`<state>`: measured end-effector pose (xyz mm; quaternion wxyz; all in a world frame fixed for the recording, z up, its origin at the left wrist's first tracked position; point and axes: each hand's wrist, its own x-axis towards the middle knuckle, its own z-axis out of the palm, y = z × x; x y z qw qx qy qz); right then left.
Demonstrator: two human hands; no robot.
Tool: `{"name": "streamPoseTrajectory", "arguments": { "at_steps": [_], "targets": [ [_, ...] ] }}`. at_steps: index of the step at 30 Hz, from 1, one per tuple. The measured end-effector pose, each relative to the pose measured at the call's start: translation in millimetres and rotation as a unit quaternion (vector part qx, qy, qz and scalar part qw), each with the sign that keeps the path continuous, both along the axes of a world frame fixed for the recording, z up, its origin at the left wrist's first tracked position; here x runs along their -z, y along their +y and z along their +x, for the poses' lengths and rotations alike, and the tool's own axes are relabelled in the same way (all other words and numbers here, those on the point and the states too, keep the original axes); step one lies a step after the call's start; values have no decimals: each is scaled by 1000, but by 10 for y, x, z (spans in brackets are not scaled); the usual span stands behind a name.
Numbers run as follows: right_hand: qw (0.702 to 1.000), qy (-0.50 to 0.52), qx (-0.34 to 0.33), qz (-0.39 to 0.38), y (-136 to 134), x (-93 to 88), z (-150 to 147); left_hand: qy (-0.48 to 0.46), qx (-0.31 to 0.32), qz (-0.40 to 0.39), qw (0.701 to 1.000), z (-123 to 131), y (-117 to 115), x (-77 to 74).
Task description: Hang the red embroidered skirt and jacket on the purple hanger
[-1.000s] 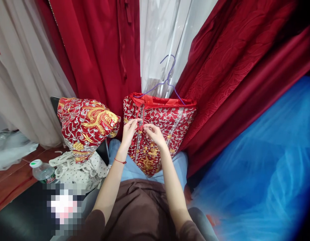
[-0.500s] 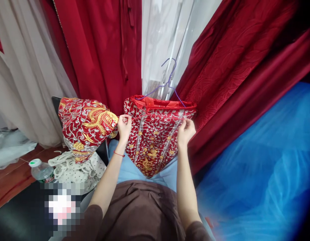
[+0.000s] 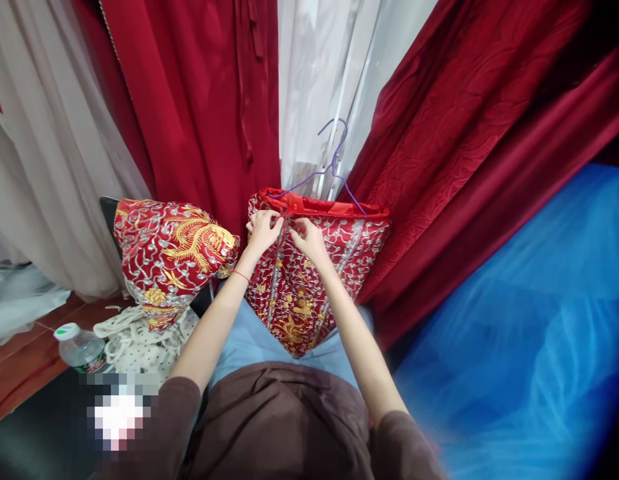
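Observation:
A red bodice (image 3: 314,267) with silver and gold embroidery lies over my lap, its pointed end toward me. A purple wire hanger (image 3: 334,163) stands up from its top opening. My left hand (image 3: 264,230) is closed near the upper left of the bodice, pinching a thin red cord (image 3: 284,230). My right hand (image 3: 310,241) is close beside it, thumb and fingers brought together at the same cord; the fingertips' exact hold is small and partly hidden. A matching embroidered piece (image 3: 174,257) lies to the left.
A plastic bottle (image 3: 82,347) and a white dotted cloth (image 3: 149,340) sit at the lower left. Red dresses (image 3: 199,93) hang ahead, with a white one (image 3: 309,80) between them. Blue tulle (image 3: 529,333) spreads along the right. A pixelated patch covers something on a black surface.
My hands have come together at the bodice's upper left; the right moved far left, the left slightly right and up. The red cord was stretched between them before and is now gathered.

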<state>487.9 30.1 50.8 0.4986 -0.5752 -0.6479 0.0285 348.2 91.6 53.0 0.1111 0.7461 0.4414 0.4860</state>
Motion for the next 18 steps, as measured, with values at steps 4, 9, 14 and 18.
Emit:
{"name": "streamPoseTrajectory", "arguments": {
  "at_steps": [4, 9, 14, 18],
  "targets": [
    [986, 109, -106, -61, 319, -59, -142, 2, 65, 12, 998, -39, 95, -90],
    [979, 146, -123, -77, 350, -114, -110, -23, 116, 41, 992, -131, 129, -126],
    [999, 47, -9, 0, 238, -320, 53, -27, 83, 11, 996, -184, 121, -188],
    [997, -51, 50, 39, 191, -478, 106, -24, 18, 15, 999, -205, 118, -287]
  ]
}}
